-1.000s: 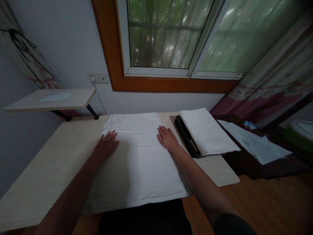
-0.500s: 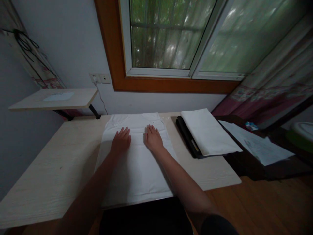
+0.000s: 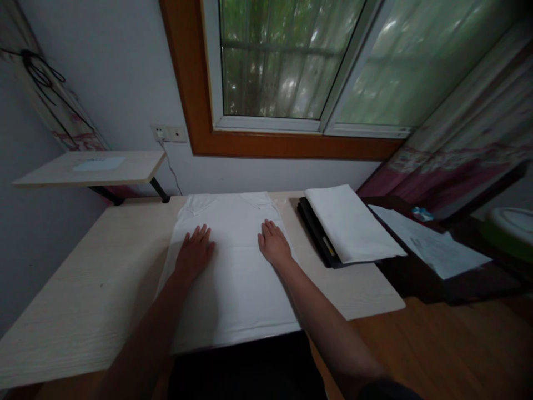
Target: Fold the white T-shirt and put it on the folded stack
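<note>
A white cloth garment, seemingly a folded shirt [image 3: 237, 278], lies spread on the pale wooden table [image 3: 87, 278], reaching from the back edge to the front edge. My left hand [image 3: 195, 253] rests flat on its left part, fingers stretched and slightly apart. On its right part lies my right hand [image 3: 275, 243], palm down with the fingers extended. Neither hand grips anything. Between the hands the fabric looks mostly smooth, with a faint crosswise crease and some wrinkles near the far corners.
Right of the garment is a stack of folded black and white cloth [image 3: 353, 225]. A raised shelf [image 3: 137, 172] stands at the back left. Beyond the table's right end, a paper sheet [image 3: 428, 241] lies on a dark surface. A window [image 3: 275, 66] is behind.
My hands have slid apart over the garment, the left one leftward and the right one rightward, both slightly toward me. The fabric between them looks smoother.
</note>
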